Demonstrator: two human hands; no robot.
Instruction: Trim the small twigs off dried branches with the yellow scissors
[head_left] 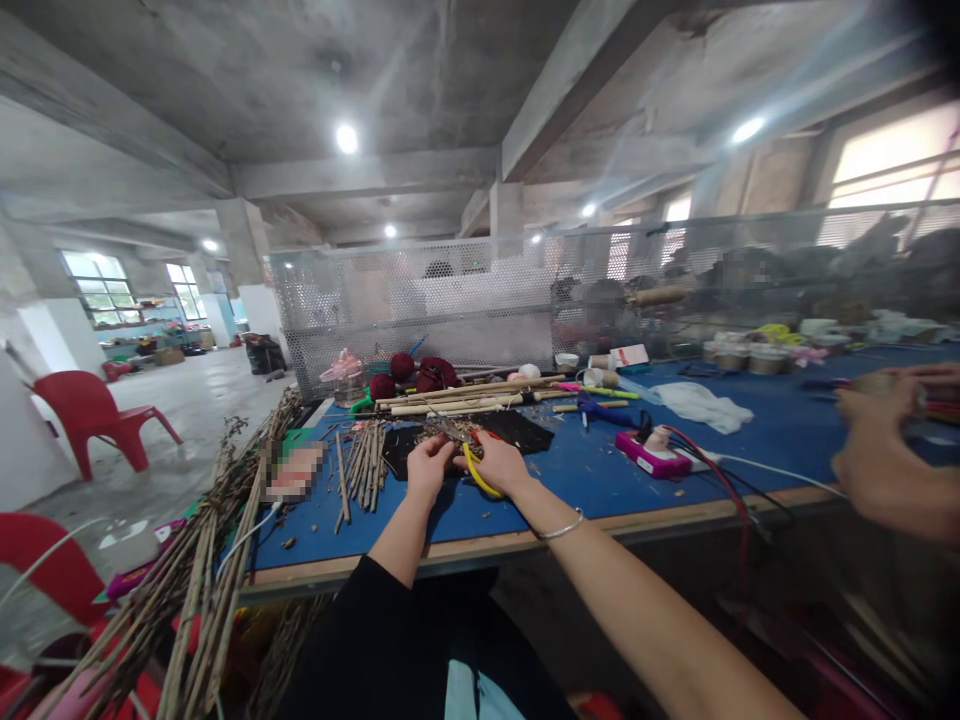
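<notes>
My right hand [501, 464] is closed round a pair of shears with yellow and red handles [481, 476]; their blades point up and left. Close beside it, my left hand [427, 468] has thumb and fingers pinched together near the blades. What it pinches is too small and blurred to name. Both hands are over a black cloth [529, 432] strewn with small brown clippings. Just left of the cloth, cut lengths of thin brown stick [365, 465] lie side by side on the blue tabletop [442, 520].
Long dried stems [202, 570] lean against the table's left end. Pale rods [457, 402], dark red yarn balls [382, 387], a blue glue gun [600, 411] and a purple power strip [651, 456] lie around. A mesh divider [420, 310] stands behind. A co-worker's hands [885, 440] are at right.
</notes>
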